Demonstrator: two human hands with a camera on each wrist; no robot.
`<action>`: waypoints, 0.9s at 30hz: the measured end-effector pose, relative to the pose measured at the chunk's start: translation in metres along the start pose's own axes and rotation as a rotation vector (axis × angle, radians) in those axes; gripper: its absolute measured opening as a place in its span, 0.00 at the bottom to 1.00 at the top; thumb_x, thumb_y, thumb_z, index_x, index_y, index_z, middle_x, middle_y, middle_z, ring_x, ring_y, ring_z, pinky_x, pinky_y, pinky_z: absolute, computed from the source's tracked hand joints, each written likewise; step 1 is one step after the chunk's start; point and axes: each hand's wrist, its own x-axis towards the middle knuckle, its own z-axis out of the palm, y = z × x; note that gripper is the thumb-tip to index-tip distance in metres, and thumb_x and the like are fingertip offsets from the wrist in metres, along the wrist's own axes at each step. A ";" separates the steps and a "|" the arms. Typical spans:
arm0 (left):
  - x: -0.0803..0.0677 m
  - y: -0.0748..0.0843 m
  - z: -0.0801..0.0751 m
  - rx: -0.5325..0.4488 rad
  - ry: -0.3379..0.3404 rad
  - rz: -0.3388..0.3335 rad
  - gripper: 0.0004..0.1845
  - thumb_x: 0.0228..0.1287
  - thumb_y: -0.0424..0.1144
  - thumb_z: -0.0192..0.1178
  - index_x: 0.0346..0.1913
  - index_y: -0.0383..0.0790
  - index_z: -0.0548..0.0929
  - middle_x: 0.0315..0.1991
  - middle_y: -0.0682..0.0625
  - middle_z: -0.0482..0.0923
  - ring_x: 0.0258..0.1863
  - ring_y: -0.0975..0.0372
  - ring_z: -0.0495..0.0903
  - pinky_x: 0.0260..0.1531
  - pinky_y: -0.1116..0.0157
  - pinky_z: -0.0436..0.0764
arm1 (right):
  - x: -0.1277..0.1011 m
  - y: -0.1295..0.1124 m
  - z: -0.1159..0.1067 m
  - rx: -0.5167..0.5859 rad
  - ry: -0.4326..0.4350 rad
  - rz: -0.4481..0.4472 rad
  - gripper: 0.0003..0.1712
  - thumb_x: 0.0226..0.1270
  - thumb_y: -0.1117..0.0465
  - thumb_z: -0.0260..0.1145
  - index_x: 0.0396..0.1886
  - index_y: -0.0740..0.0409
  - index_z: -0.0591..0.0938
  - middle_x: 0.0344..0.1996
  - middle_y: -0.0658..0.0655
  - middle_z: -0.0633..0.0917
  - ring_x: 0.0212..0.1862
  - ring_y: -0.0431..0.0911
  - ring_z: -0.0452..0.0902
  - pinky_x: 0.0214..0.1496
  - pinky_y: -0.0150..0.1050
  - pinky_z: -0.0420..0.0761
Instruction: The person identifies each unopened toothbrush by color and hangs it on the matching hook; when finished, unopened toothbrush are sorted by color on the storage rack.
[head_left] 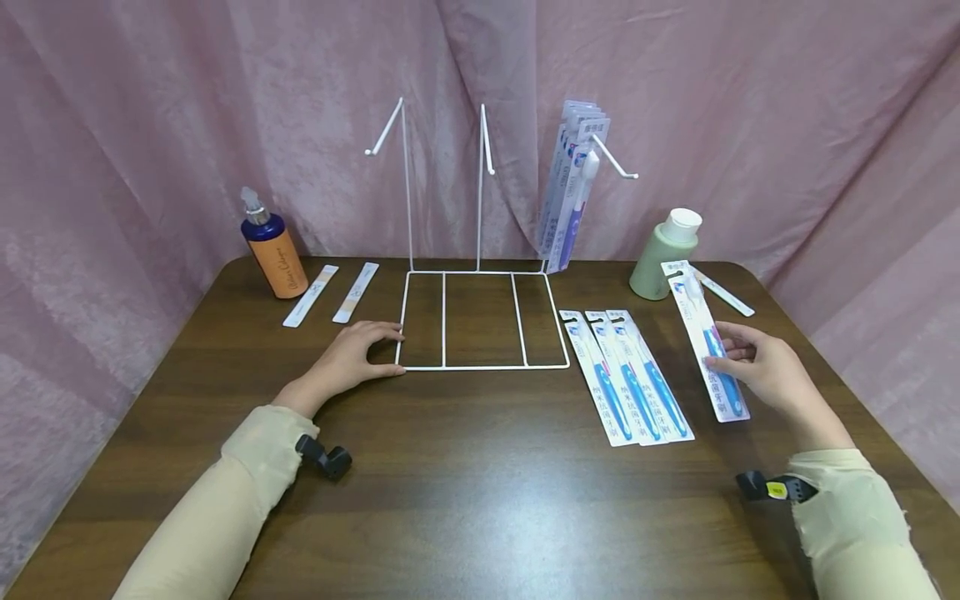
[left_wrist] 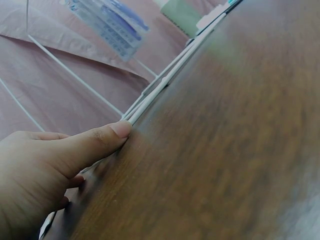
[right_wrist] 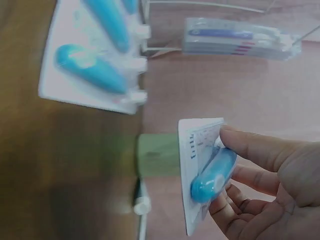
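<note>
Pinching a packaged blue toothbrush just above the table, the right hand holds it near the green bottle, beside three like packs lying flat. The left hand rests its straight fingers on the front left corner of the white wire rack, where more packs hang from the right hook

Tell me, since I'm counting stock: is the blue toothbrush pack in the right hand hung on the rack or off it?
Off: the right hand holds the blue toothbrush pack over the table, away from the white wire rack.
</note>
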 end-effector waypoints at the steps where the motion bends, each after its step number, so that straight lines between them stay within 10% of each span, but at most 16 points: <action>1: 0.000 0.000 0.000 0.002 0.001 0.001 0.31 0.52 0.53 0.71 0.57 0.42 0.80 0.66 0.45 0.72 0.67 0.48 0.66 0.67 0.41 0.58 | 0.000 -0.003 -0.003 0.011 0.010 -0.008 0.33 0.63 0.58 0.68 0.62 0.73 0.71 0.42 0.72 0.82 0.32 0.22 0.68 0.29 0.22 0.75; 6: 0.000 0.004 -0.001 -0.006 0.006 0.006 0.31 0.51 0.52 0.71 0.57 0.41 0.80 0.65 0.44 0.73 0.66 0.47 0.67 0.67 0.41 0.59 | 0.002 -0.018 -0.017 0.039 0.058 -0.039 0.33 0.63 0.60 0.69 0.63 0.72 0.71 0.43 0.72 0.82 0.31 0.18 0.67 0.29 0.18 0.74; 14: 0.002 0.005 -0.002 0.007 0.006 0.009 0.30 0.52 0.52 0.72 0.56 0.41 0.80 0.65 0.44 0.73 0.66 0.47 0.67 0.67 0.42 0.59 | 0.005 -0.052 -0.035 0.071 0.184 -0.086 0.33 0.61 0.62 0.70 0.65 0.65 0.72 0.30 0.24 0.72 0.30 0.17 0.68 0.31 0.14 0.70; 27: -0.001 0.004 -0.002 0.008 0.008 0.007 0.30 0.52 0.52 0.71 0.56 0.41 0.80 0.64 0.45 0.74 0.66 0.47 0.67 0.66 0.42 0.60 | 0.005 -0.118 -0.028 0.206 0.417 -0.200 0.36 0.57 0.67 0.72 0.66 0.57 0.73 0.37 0.32 0.73 0.36 0.26 0.71 0.41 0.11 0.71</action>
